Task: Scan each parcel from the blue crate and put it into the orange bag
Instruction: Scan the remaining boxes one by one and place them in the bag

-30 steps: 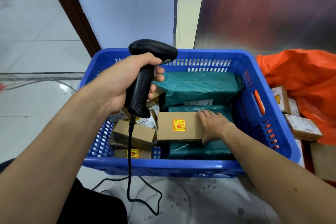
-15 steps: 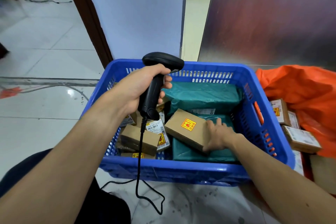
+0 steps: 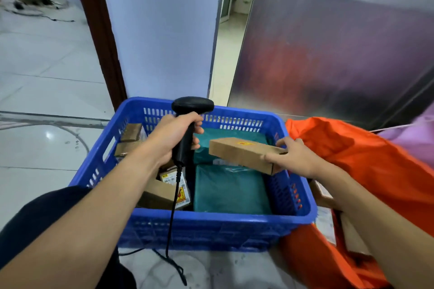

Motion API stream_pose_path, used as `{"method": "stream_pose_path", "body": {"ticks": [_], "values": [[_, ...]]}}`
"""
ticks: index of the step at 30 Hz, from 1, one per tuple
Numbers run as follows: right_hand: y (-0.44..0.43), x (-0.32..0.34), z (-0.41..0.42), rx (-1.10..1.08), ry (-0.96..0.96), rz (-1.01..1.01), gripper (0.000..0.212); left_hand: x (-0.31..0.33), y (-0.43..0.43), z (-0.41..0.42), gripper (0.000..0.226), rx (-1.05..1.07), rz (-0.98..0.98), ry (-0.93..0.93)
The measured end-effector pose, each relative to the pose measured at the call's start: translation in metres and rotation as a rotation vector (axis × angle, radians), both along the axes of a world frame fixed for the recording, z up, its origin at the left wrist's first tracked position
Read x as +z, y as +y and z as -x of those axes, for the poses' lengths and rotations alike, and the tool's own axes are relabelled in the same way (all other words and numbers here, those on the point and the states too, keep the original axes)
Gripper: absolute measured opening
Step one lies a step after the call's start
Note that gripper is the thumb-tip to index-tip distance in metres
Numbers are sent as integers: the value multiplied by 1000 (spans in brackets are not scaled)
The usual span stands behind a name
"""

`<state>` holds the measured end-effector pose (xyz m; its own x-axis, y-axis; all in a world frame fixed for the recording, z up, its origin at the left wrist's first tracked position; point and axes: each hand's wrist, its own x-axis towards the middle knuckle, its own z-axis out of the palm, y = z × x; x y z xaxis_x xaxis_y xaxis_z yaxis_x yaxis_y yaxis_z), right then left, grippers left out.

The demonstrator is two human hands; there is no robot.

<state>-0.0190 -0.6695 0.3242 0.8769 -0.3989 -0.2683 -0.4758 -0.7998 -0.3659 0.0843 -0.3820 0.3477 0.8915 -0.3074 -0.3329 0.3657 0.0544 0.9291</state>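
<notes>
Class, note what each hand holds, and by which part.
The left hand grips the black scanner by its handle; the right hand holds the cardboard box at its right end.

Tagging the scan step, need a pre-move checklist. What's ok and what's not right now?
1. Left hand grips the scanner: ok.
2. Right hand holds the cardboard box by its right end, above the blue crate: ok.
3. Barcode facing the scanner: cannot tell; only a red and yellow sticker shows on the box top.
4. Scanner aimed at the box: cannot tell; its head sits above and left of the box.
5. Cable hangs away from the box: ok.
6. Orange bag sits at the crate's right: ok.
</notes>
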Motion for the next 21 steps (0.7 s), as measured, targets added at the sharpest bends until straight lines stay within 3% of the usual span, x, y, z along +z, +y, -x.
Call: {"method": "stream_pose_path", "body": {"ticks": [4, 8, 12, 16, 21], "values": [[-13, 29, 23, -129, -142, -110, 88, -6, -2, 14, 7, 133, 35, -33], [-10, 49, 48, -209, -291, -462, 57, -9, -3, 30, 7, 182, 28, -57], [-7, 53, 63, -255, -374, -693, 60, -8, -4, 35, 11, 215, 48, -123], [0, 56, 68, -244, -363, -803, 63, -5, -5, 42, 20, 222, 86, -208], [-7, 54, 84, -221, -271, -867, 70, 3, -4, 55, 39, 156, 141, -185]]}}
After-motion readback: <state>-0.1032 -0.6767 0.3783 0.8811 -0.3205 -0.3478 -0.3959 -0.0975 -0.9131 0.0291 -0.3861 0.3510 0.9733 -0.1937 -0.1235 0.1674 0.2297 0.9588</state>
